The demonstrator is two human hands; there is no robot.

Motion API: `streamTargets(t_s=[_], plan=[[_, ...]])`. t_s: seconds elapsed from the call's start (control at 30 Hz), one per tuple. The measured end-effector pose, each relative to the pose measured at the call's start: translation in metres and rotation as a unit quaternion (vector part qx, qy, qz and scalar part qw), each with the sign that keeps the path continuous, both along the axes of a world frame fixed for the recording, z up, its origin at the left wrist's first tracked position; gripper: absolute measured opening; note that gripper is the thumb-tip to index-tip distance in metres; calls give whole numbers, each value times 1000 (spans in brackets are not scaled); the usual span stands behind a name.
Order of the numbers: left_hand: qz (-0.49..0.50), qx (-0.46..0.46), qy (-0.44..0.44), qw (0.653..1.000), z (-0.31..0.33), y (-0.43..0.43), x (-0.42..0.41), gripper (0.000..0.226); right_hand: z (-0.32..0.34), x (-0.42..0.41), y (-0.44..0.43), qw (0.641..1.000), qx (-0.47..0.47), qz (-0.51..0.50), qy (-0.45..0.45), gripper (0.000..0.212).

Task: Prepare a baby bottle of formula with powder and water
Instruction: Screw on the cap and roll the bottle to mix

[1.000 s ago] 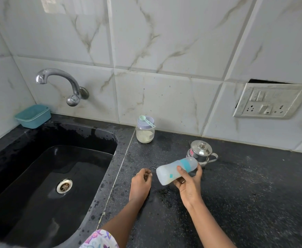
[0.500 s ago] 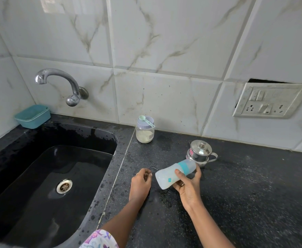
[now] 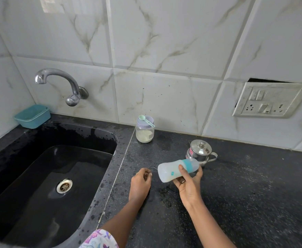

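My right hand [image 3: 187,187] grips a baby bottle [image 3: 171,170] with a teal collar, held almost on its side above the black counter [image 3: 254,194], base to the left, milky liquid inside. My left hand [image 3: 140,181] rests on the counter just left of the bottle, fingers curled; whether anything is in them I cannot tell. At the back wall stands a glass jar of white powder [image 3: 144,135] with a lilac lid and a green scoop [image 3: 146,119] lying on top. A small steel pot with a lid [image 3: 200,151] stands behind the bottle.
A black sink [image 3: 44,176] with a drain fills the left side, a chrome tap [image 3: 60,83] above it. A teal plastic tub [image 3: 33,116] sits on the sink's back left corner. A switch and socket plate [image 3: 268,100] is on the tiled wall at right.
The bottle's tilt and position shift slightly in my right hand from frame to frame. My left hand stays where it was on the counter.
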State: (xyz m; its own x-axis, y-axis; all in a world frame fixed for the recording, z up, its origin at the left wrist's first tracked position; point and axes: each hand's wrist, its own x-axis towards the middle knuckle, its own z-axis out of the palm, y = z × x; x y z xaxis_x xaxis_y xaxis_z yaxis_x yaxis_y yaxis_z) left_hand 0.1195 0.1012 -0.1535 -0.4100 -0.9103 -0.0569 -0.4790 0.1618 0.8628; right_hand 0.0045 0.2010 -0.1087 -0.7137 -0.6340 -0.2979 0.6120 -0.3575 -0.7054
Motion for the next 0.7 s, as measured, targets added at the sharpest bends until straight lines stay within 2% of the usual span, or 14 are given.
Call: streamTargets(t_s=[0.07,0.23,0.37,0.53,0.7], plan=[[0,1,0,1000,0,0,0,14,2,0,2,999,12,19,23,74],[1,4,3,1000,0,0,0,14,0,0,-1,999,-12,-23,-18,65],[0,0,-4,1000,0,0,0,14,2,1,1,1000,13,20,18,73],[2,5,2,1000,1,0,0,14,-1,0,-1,999,-15,-28,-32,64],[3,4,2,1000,0,0,0,13,2,0,2,999,24,8,23,71]])
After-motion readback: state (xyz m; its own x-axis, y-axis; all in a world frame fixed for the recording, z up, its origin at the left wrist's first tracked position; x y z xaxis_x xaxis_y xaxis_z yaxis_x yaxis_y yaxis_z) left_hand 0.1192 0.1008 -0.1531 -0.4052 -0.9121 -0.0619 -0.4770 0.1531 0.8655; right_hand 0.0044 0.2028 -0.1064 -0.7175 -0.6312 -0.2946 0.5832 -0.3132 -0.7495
